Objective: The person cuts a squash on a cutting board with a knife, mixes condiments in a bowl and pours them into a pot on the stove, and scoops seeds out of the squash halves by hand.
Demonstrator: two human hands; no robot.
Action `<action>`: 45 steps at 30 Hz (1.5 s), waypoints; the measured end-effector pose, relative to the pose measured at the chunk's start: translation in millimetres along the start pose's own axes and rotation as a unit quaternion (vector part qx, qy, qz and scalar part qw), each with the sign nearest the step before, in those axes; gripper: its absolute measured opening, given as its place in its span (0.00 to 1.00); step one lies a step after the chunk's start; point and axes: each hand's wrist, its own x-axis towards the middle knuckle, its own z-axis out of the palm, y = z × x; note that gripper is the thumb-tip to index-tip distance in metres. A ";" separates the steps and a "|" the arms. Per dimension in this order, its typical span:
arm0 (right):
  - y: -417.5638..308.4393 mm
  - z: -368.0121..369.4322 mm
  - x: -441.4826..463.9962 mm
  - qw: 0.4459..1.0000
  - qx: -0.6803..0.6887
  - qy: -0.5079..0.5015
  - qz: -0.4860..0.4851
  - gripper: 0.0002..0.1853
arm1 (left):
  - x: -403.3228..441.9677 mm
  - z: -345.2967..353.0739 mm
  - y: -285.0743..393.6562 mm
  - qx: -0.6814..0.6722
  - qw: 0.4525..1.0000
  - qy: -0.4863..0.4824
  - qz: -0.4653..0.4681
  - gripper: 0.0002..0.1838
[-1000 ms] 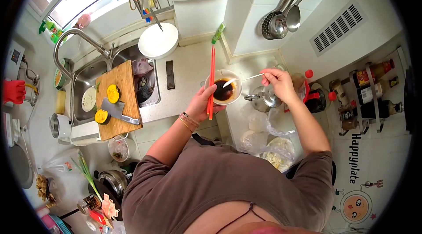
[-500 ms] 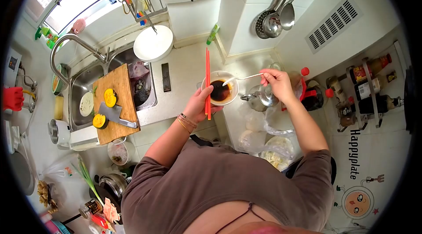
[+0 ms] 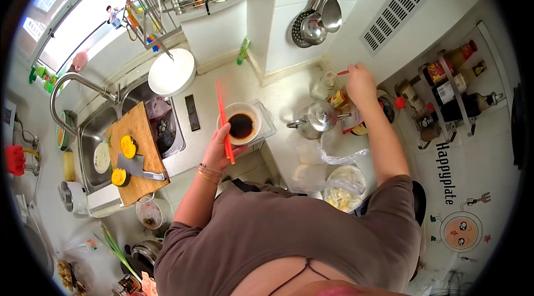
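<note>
The left hand [image 3: 216, 154] holds a small white bowl [image 3: 243, 107] by its side, with the thumb on top and the other fingers under it. Dark brown sauce [image 3: 241, 126] sits in the bowl. The same hand also pins two red chopsticks [image 3: 223, 112] against the bowl. They run up past its rim, close together. So the left fingers are clamped on both the bowl and the chopsticks. The bowl is in the air, over the edge of the surface [image 3: 267, 93], and a clear dish [image 3: 268, 121] shows just beside it.

The right hand [image 3: 361, 85] reaches far out. Its fingers are bent, with a bit of something red by the fingertips. I cannot tell if they are gripping it. A glass jar [image 3: 322, 87] is near that hand, and so is a shiny metal pot [image 3: 322, 115]. A bag of food [image 3: 345, 187] lies closer to the person.

Over the sink [image 3: 87, 146] lies a wooden board [image 3: 139, 123]. A big knife [image 3: 133, 163] lies flat on it, between two yellow pumpkin pieces [image 3: 128, 146]. A big white bowl [image 3: 171, 72] sits near the sink's corner.
</note>
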 end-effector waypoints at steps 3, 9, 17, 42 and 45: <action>3.9 25.1 8.6 0.999 -0.040 -0.031 0.003 0.05 | -3.2 -23.6 0.8 -0.031 0.999 0.005 0.004 0.21; 10.3 56.0 23.6 0.996 -0.062 -0.063 -0.027 0.11 | -22.5 -48.6 8.0 -0.039 0.997 0.054 0.032 0.23; 26.9 -74.6 5.0 0.938 0.290 0.160 0.107 0.17 | -22.3 -76.9 18.6 -0.081 0.994 0.049 0.052 0.23; 33.2 -110.5 -153.2 0.921 0.344 -0.076 0.163 0.14 | -46.6 -110.2 5.3 -0.055 0.994 0.064 0.073 0.19; 12.1 -117.3 -153.6 0.924 0.347 -0.075 0.141 0.14 | -50.3 -123.4 11.8 -0.043 0.995 0.065 0.065 0.18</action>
